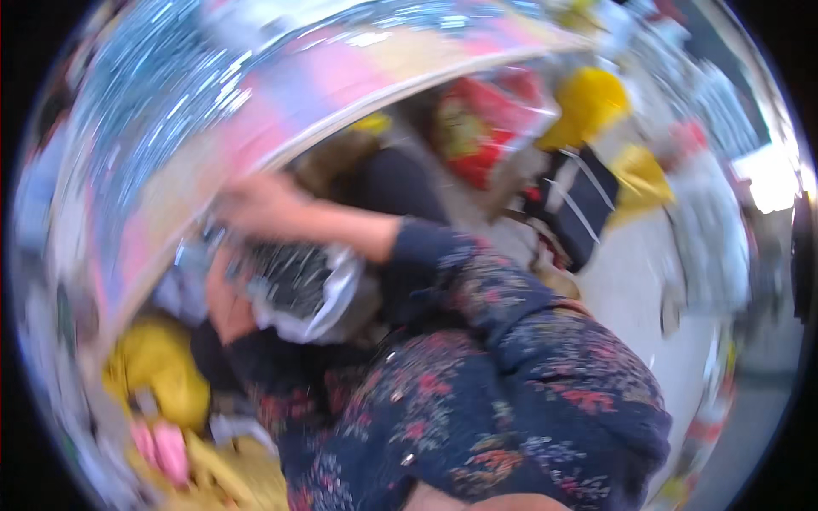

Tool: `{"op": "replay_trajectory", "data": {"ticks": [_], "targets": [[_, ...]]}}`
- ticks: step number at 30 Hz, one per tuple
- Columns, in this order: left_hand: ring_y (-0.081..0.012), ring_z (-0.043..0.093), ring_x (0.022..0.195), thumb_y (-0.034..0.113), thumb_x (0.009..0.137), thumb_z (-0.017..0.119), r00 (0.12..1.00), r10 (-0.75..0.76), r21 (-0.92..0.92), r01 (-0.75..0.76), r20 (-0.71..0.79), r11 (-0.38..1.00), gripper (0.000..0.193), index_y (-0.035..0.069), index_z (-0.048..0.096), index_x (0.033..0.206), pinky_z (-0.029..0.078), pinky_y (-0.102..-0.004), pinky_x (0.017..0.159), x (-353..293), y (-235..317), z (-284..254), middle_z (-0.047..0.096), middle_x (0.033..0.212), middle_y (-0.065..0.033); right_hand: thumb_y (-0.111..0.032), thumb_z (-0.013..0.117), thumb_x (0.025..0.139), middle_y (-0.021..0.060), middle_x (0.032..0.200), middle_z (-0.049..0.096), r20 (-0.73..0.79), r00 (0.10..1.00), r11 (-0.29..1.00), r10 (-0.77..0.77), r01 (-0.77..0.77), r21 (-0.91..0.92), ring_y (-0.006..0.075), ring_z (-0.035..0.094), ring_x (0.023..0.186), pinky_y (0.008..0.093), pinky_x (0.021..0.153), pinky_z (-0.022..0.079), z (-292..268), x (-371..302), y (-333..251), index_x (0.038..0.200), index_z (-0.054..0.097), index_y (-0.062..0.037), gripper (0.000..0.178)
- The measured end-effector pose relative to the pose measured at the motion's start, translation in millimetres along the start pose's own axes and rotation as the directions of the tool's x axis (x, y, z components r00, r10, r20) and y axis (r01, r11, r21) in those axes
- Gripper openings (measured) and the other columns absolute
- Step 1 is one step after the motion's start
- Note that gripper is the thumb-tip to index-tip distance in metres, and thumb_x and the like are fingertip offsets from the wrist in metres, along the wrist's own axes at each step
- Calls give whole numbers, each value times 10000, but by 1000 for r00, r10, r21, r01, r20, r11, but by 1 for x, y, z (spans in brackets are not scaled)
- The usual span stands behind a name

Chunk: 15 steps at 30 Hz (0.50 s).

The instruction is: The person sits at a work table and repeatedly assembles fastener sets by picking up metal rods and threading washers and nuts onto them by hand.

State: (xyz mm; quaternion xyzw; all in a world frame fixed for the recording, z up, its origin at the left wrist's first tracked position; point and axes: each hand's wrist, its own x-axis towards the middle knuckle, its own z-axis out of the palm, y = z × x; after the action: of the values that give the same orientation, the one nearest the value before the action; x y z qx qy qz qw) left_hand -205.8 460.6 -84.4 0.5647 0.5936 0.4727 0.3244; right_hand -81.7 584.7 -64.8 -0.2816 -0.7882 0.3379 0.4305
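Observation:
A white plastic bag point(332, 319) sits at my lap, its mouth open, filled with many small dark, shiny pieces point(294, 277). My left hand point(228, 298) is at the bag's left side; its fingers are partly hidden and smeared. Over the bag's far side, at the rim of the table point(341, 85), my right hand point(264, 204) is badly blurred by motion. Whether either hand holds anything cannot be made out. Heaps of glittering, silvery-blue small pieces point(162, 94) cover much of the pink, yellow and blue patterned tabletop.
Yellow bags or cloths point(158, 370) lie at lower left, with a pink item point(162, 451) among them. Beyond my right arm are a red package point(490, 128), a yellow bag point(588, 106) and a dark item with white straps point(575, 200). Pale bundled sacks point(703, 230) stand at the right.

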Motion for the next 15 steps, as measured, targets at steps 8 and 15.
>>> {"op": "replay_trajectory", "data": {"ticks": [8,15], "targets": [[-129,568,620,50,790,669,826,-501,-917,-44,-257,397,163,-21,627,931,427,-238,478,13,-12,2,612,768,-65,-141,576,844,233,894,609,91,996,977,-15,34,-208,357,612,853,452,710,473,30,-1,-40,824,567,15,158],[-134,579,605,104,795,680,671,-662,-821,137,-335,555,102,69,623,871,450,-261,580,-1,21,-21,602,759,-31,-61,614,724,166,834,556,286,872,851,-397,467,-241,286,598,789,408,712,502,41,-27,-99,852,551,30,169]]}}
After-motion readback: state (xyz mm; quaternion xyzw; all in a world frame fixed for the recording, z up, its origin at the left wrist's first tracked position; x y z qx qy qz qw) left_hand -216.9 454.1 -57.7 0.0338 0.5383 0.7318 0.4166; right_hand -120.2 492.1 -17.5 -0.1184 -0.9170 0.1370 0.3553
